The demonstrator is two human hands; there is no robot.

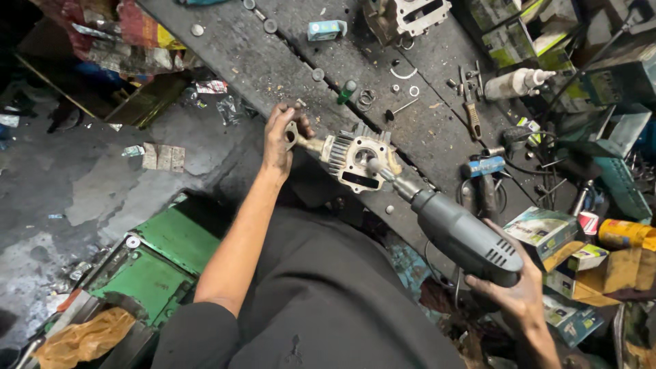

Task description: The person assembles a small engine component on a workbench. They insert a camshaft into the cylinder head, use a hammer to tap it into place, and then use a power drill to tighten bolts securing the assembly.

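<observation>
At the bench's near edge, left hand steadies the cylinder while right hand grips the drill, apparently honing its bore.

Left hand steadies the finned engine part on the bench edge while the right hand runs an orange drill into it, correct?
Not quite: in the head view the drill in the right hand is grey, not orange. The left hand does steady the finned engine part on the bench edge.

A dark, grimy worktop carries washers, a small blue box, a white bottle (lying on its side), a wooden-handled tool and a finned engine part.
</observation>
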